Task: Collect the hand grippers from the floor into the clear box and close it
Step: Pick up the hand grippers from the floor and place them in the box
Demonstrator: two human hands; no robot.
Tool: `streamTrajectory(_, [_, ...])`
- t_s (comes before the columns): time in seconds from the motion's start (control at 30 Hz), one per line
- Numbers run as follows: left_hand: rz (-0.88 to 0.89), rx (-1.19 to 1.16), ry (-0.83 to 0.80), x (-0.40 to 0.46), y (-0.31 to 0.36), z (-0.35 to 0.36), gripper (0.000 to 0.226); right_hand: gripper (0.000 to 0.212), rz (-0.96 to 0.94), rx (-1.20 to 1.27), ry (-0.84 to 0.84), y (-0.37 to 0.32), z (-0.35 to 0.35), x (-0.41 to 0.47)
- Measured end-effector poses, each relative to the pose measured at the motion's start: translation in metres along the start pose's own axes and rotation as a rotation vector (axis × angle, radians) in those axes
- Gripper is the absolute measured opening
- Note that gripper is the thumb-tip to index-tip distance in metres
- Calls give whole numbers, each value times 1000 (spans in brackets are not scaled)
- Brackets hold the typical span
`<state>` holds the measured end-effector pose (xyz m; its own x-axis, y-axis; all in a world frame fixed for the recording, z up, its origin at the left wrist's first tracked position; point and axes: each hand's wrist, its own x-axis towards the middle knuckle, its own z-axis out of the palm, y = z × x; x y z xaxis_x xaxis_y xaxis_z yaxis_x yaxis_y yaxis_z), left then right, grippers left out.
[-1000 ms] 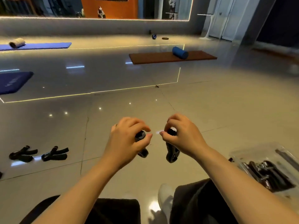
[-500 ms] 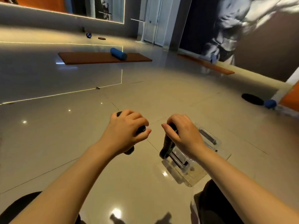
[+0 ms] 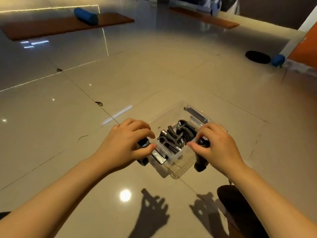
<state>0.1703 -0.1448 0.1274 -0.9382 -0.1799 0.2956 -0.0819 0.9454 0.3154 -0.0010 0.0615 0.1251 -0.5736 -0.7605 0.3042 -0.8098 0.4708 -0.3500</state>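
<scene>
Left hand grips one black hand gripper, right hand another, flanking the clear plastic box at nine and three o'clock. Best lowered in singly, handles flat.

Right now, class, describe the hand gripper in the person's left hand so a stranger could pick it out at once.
Find the clear box on the shiny tiled floor, between the two hands. Just outside its left wall, the left hand holds a black hand gripper. Unlike the grippers heaped inside the box, it remains outside, and unlike the right hand's gripper, it sits on the left.
</scene>
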Motion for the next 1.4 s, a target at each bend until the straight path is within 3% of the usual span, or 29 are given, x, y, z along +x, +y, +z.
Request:
streamTrajectory(0.17, [-10,-35,-33,25,11,35,44,39,-88,45,-88,23,-16,33])
streamTrajectory(0.33, [-105,-68,10,33,22,46,51,42,-234,36,-336,52,-33,58])
streamTrajectory(0.5, [-208,-16,49,28,38,49,52,35,-286,-120,-303,69,-29,82])
streamTrajectory(0.67, [-302,40,108,14,70,53,44,37,-363,-44,-341,65,-30,100])
streamTrajectory(0.9, [-558,25,211,-1,114,84,44,42,-594,-62,-479,69,-35,107])
streamTrajectory(1.07, [-733,14,300,8,147,109,44,45,-676,-18,-484,97,-35,130])
streamTrajectory(1.27, [-658,268,174,72,158,93,57,44,-714,1,-475,123,-33,165])
streamTrajectory(1.4, [-691,287,162,117,154,75,65,42,-734,61,-457,118,-33,183])
